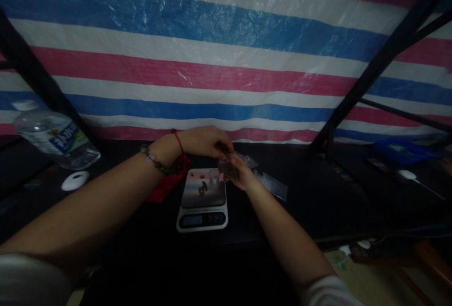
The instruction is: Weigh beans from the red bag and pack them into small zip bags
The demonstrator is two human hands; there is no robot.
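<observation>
My left hand (212, 141) is bent over at the far side of the scale, its fingers closed on small brown pieces, only partly visible. Just below, my right hand (241, 174) grips a small clear plastic bag (229, 168) with brown contents. The white kitchen scale (203, 220) has a few small brown pieces (202, 188) and a small clear round cup (213, 177) on its metal plate. Under my left wrist is a red bag (158, 190) with dark brown contents. Flat clear plastic bags (273, 186) lie to the right of my right hand.
A large clear plastic bottle (56, 136) and a white rounded object (75, 180) are at the left on the black table (300, 216). A blue tray (404, 151) and a white item with a cable (407, 174) lie far right. Behind are dark metal bars (356, 87) and striped sheeting (212, 70).
</observation>
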